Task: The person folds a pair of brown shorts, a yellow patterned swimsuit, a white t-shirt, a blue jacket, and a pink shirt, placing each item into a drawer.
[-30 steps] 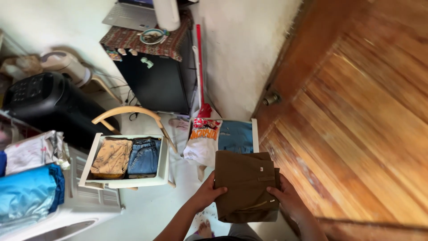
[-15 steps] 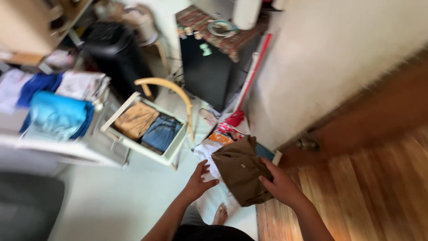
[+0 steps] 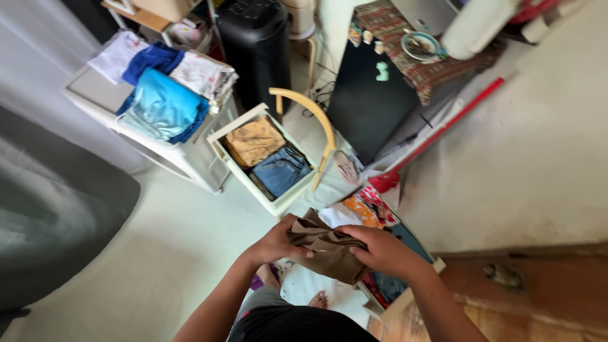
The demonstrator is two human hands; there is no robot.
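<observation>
Gripped from both sides, brown folded garment (image 3: 329, 248), held above the floor in front of the person's body: left hand (image 3: 275, 240) clenched on its left edge, right hand (image 3: 379, 248) closed over its top right. Left of them, white appliance (image 3: 180, 161) bearing stacked blue and white cloth (image 3: 163, 104). Centre, cream basket (image 3: 253, 183) with arched handle, containing tan and denim folded items. Just beyond the hands, printed white shirt (image 3: 358, 212) lying in a floor-level tray. Right, red-handled stick (image 3: 443, 126) leaning by black cabinet (image 3: 370, 107)
</observation>
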